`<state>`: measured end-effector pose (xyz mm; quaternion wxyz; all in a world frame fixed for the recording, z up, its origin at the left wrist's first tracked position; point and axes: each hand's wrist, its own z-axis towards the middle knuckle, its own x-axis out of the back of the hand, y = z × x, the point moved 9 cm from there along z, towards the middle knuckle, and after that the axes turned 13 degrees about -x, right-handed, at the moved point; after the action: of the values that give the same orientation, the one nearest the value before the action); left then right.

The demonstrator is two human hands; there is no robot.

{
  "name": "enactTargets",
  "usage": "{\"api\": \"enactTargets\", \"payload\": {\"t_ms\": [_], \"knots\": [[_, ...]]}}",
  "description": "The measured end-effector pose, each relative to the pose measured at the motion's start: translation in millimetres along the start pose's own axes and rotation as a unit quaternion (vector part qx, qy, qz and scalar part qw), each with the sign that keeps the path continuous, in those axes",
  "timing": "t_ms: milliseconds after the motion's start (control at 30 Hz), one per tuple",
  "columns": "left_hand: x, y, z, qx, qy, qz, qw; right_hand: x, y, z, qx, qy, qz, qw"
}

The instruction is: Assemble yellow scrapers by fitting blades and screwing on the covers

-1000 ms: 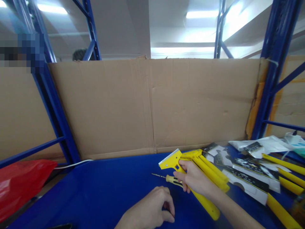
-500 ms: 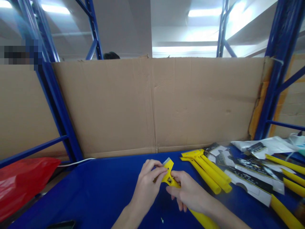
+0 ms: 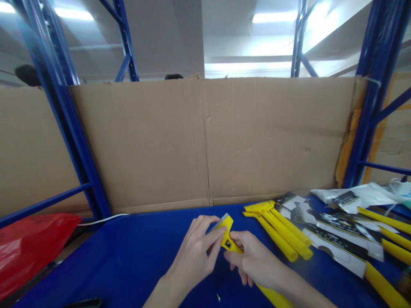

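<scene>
A yellow scraper (image 3: 227, 224) with a metal blade along its head is held over the blue table. My right hand (image 3: 252, 256) wraps round the neck of its handle, and the yellow handle runs down past my wrist. At the scraper head, my left hand (image 3: 201, 244) pinches the blade side with thumb and fingers, hiding part of the blade. Below my hands a small screw (image 3: 218, 297) lies on the table. To the right, several yellow scrapers (image 3: 276, 226) lie side by side, their heads pointing away from me.
White and black packaging cards (image 3: 337, 252) lie at the right, with more yellow handles (image 3: 391, 278) beyond. A red plastic bag (image 3: 35, 248) sits at the left. A dark object (image 3: 85, 303) is at the front edge. A cardboard panel (image 3: 205, 141) between blue posts backs the table.
My left hand's fingers have shifted slightly along the scraper head, and more of the blade's edge shows now. My right hand stays in place. Heads behind the panel have moved.
</scene>
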<state>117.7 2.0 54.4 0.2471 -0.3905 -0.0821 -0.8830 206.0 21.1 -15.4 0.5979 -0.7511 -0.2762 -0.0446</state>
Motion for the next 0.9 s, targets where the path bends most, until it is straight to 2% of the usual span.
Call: {"api": "enactTargets", "payload": {"t_ms": [133, 267, 367, 433, 467, 500, 533, 567, 600, 633, 700, 767, 800, 900], "knots": [[-5.2, 9, -1, -0.024, -0.074, -0.004, 0.997, 2, -2, 0, 0.008, -0.023, 0.023, 0.999], [-18.3, 0, -8, 0.012, -0.128, 0.008, 0.992, 5, -9, -5, 0.016, -0.094, 0.124, 0.988], [-19.6, -14, -13, 0.052, -0.13, 0.018, 0.99, 0, -15, -9, -0.009, -0.207, 0.205, 0.957], [-12.5, -23, -14, 0.073, -0.091, 0.005, 0.993, -6, -12, -9, -0.042, -0.259, 0.226, 0.938], [-7.4, -28, -14, 0.087, -0.058, -0.01, 0.994, -7, -8, -6, -0.05, -0.251, 0.216, 0.942], [-2.8, -33, -14, 0.109, -0.02, -0.036, 0.993, -3, -5, -2, -0.031, -0.205, 0.193, 0.959], [-0.4, -40, -16, 0.142, 0.015, -0.074, 0.987, 6, -5, 2, 0.014, -0.122, 0.168, 0.978], [-1.0, -47, -18, 0.187, 0.047, -0.124, 0.973, 6, -3, 3, 0.043, -0.067, 0.097, 0.992], [-5.1, -55, -23, 0.242, 0.073, -0.183, 0.95, -4, 3, 3, 0.052, -0.05, -0.014, 0.997], [-12.5, -62, -28, 0.303, 0.091, -0.246, 0.916, -15, 6, 2, 0.073, -0.041, -0.11, 0.99], [-28.3, -67, -39, 0.402, 0.121, -0.357, 0.835, -31, 7, -2, 0.128, -0.024, -0.225, 0.966], [-37.8, -65, -42, 0.441, 0.139, -0.434, 0.773, -40, 7, -5, 0.155, -0.024, -0.276, 0.948], [-40.2, -63, -43, 0.446, 0.142, -0.462, 0.753, -42, 6, -6, 0.16, -0.026, -0.284, 0.945], [-43.2, -58, -43, 0.447, 0.136, -0.509, 0.723, -39, -2, -6, 0.174, -0.023, -0.267, 0.948]]}}
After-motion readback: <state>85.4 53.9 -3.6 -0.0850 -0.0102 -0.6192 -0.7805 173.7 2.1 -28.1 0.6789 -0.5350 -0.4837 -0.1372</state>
